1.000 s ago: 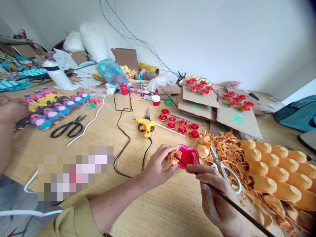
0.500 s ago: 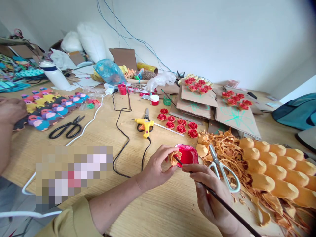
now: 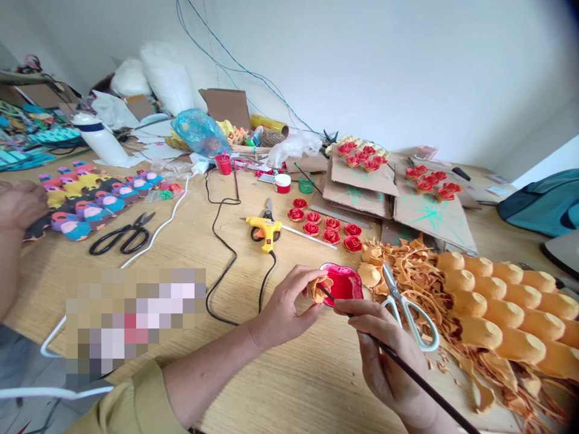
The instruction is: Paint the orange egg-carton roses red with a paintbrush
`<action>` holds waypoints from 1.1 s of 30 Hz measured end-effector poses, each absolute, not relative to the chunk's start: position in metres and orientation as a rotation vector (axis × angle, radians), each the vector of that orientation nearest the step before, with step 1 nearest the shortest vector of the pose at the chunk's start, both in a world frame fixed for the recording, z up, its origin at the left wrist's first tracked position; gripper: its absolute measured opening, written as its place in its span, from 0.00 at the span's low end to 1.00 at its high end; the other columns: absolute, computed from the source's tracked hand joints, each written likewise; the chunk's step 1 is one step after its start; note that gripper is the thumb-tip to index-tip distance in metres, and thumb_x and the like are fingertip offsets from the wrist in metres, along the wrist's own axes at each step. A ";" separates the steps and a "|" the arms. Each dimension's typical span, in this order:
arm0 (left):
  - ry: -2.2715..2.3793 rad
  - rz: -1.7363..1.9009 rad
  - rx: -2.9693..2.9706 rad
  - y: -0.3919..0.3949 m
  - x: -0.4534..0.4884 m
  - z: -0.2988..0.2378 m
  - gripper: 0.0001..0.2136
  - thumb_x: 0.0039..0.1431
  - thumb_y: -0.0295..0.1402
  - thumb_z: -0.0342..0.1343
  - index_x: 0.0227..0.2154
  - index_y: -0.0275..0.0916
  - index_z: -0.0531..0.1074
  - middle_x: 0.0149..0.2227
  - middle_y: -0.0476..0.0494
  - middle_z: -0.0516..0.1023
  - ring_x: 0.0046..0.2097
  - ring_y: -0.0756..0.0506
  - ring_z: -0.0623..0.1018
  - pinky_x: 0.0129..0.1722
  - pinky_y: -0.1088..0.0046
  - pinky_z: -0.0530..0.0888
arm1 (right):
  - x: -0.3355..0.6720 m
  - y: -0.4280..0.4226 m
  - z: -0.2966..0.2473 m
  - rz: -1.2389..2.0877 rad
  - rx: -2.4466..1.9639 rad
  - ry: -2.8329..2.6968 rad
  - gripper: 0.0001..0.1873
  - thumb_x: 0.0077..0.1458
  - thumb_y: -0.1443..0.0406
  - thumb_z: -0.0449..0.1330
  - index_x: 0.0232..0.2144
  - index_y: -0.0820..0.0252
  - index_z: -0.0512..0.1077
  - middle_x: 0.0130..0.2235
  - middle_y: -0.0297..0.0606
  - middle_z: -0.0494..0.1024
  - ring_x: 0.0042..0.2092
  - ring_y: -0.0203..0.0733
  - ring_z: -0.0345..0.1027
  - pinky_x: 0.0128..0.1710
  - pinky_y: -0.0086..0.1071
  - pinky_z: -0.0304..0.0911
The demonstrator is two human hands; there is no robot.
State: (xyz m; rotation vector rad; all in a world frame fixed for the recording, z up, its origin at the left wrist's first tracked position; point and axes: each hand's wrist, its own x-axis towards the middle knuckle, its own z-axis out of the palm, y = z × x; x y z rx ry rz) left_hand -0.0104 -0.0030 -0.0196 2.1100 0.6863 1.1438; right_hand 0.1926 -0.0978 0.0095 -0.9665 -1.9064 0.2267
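Note:
Between its thumb and fingers, my left hand (image 3: 289, 304) holds an orange egg-carton flower (image 3: 319, 290). My right hand (image 3: 391, 355) is closed around a long dark paintbrush (image 3: 407, 372), whose tip reaches inside the petals. Just behind the flower sits a small dish of red paint (image 3: 346, 282). Several red-painted flowers (image 3: 332, 223) lie in rows beyond it. To the right of the dish, white-handled scissors (image 3: 409, 310) rest on orange cut scraps (image 3: 418, 265), beside an orange egg carton (image 3: 502, 298).
A yellow glue gun (image 3: 265, 229) with a black cord lies mid-table. Black-handled scissors (image 3: 122, 235) and painted carton pieces (image 3: 97, 199) are on the left, near another person's hand (image 3: 20, 205). Cardboard sheets (image 3: 362, 181) carrying red flowers are stacked at the back right.
Almost nothing differs. Both hands keep their places, with the brush tip still inside the flower; the whole view has shifted very slightly.

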 end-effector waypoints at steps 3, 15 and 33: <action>0.682 1.131 2.115 -0.003 -0.011 -0.021 0.22 0.65 0.28 0.61 0.61 0.43 0.69 0.52 0.39 0.78 0.49 0.42 0.78 0.48 0.65 0.78 | 0.192 -0.097 0.009 0.231 -0.980 -1.928 0.18 0.66 0.76 0.54 0.54 0.55 0.68 0.52 0.45 0.82 0.53 0.42 0.80 0.52 0.37 0.77; 0.713 1.237 2.177 -0.002 -0.007 -0.019 0.24 0.62 0.21 0.60 0.60 0.42 0.69 0.52 0.39 0.79 0.52 0.42 0.80 0.52 0.64 0.80 | 0.198 -0.102 0.011 0.225 -0.883 -1.966 0.21 0.62 0.80 0.53 0.53 0.61 0.68 0.52 0.48 0.80 0.53 0.40 0.77 0.59 0.38 0.70; 0.707 1.226 2.159 0.000 -0.008 -0.022 0.25 0.61 0.19 0.61 0.60 0.43 0.70 0.52 0.40 0.78 0.52 0.42 0.79 0.53 0.64 0.80 | 0.192 -0.098 0.019 0.190 -0.948 -1.891 0.17 0.63 0.78 0.54 0.51 0.58 0.68 0.49 0.44 0.81 0.49 0.38 0.79 0.49 0.30 0.75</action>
